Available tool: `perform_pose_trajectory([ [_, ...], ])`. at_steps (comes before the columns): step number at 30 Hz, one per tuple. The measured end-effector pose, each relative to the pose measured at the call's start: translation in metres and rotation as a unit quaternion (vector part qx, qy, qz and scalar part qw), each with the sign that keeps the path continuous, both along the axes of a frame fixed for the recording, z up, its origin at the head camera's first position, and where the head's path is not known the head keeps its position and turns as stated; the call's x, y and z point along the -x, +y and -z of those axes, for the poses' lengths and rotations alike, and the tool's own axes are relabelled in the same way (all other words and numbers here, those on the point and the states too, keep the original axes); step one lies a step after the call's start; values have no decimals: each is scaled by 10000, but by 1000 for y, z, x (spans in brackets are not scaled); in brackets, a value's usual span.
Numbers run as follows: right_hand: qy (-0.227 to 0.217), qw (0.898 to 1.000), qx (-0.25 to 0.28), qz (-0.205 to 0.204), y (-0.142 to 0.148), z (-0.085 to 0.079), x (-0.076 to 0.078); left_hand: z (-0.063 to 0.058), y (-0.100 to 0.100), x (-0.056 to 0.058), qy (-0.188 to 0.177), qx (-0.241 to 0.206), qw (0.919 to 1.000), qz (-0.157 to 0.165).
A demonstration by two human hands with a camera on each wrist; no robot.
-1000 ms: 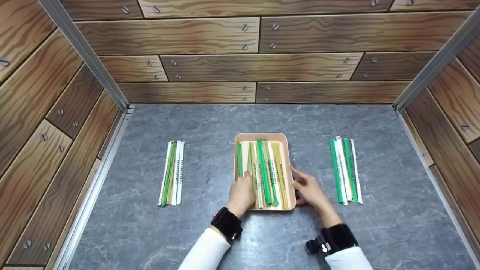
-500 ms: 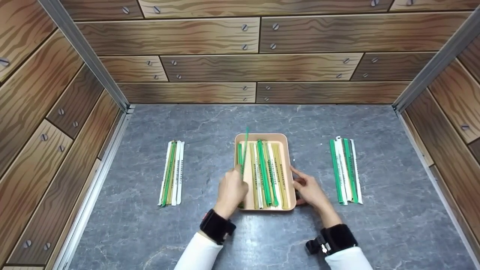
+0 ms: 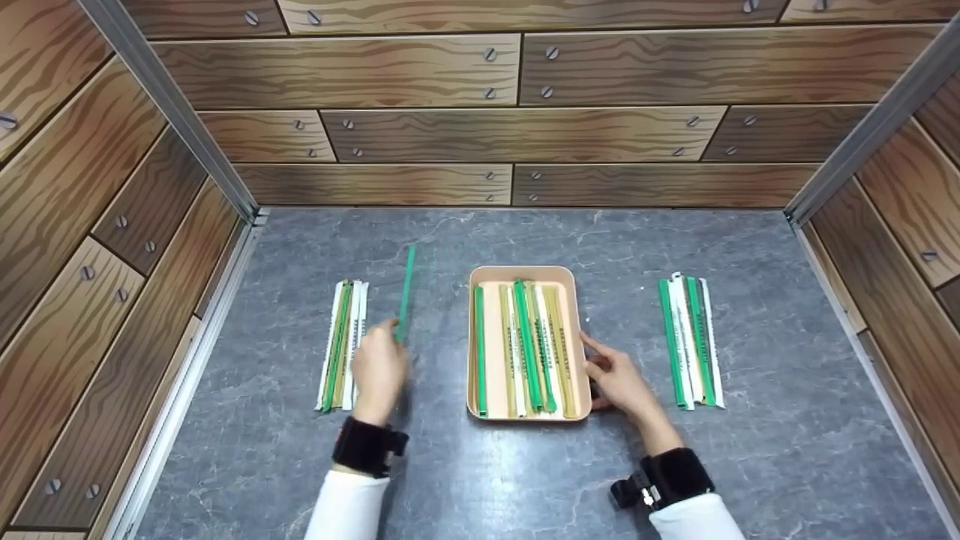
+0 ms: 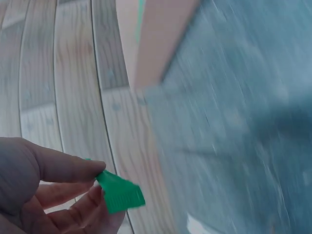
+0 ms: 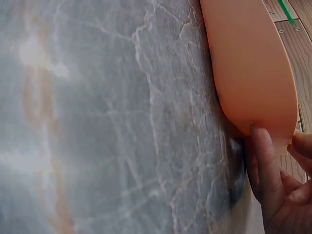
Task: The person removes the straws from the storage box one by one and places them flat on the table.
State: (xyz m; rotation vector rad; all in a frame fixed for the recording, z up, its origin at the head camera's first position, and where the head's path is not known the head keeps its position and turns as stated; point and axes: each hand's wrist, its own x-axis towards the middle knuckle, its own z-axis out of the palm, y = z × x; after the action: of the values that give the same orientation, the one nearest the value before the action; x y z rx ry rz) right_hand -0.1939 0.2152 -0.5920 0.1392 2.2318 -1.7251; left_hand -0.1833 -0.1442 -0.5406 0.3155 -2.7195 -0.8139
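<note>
My left hand (image 3: 380, 369) is between the left bundle and the tray, with a green wrapped straw (image 3: 406, 289) pinched between thumb and fingers. Its far end points away from me; the crimped wrapper end (image 4: 122, 194) shows at the fingertips in the left wrist view. A peach tray (image 3: 582, 300) in the middle holds several green, white and tan wrapped straws (image 3: 527, 345), and a green one (image 3: 481, 352) lies along its left wall. My right hand (image 3: 621, 381) rests against the tray's right side, fingertips touching its outer wall (image 5: 253, 63).
A bundle of white, green and tan wrapped straws (image 3: 345, 345) lies on the grey marbled table (image 3: 450, 480) at left. Another green and white bundle (image 3: 691, 341) lies at right. Wood-patterned walls (image 3: 420, 135) enclose the back and sides.
My left hand has lifted a green wrapped straw out of the tray and carried it left, close to the left bundle. My right hand and the tray have stayed in place.
</note>
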Motion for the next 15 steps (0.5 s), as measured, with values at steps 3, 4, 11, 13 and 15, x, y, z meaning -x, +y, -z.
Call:
perform_pose_trajectory([
  [3,-11,10000,-43,-16,0,0,-1,3,-20,0,-130,6,9995,-293],
  [4,-18,10000,-51,-19,0,0,-1,4,-26,0,-193,-19,9990,-402],
  [11,-49,10000,-16,-10,0,0,0,13,-60,5,-709,-322,9917,-1027],
  [13,-38,10000,-19,-9,0,0,0,16,-67,5,-846,-385,9892,-1131],
  [15,-27,10000,-30,-19,0,1,-1,19,-74,6,-980,-478,9863,-1241],
])
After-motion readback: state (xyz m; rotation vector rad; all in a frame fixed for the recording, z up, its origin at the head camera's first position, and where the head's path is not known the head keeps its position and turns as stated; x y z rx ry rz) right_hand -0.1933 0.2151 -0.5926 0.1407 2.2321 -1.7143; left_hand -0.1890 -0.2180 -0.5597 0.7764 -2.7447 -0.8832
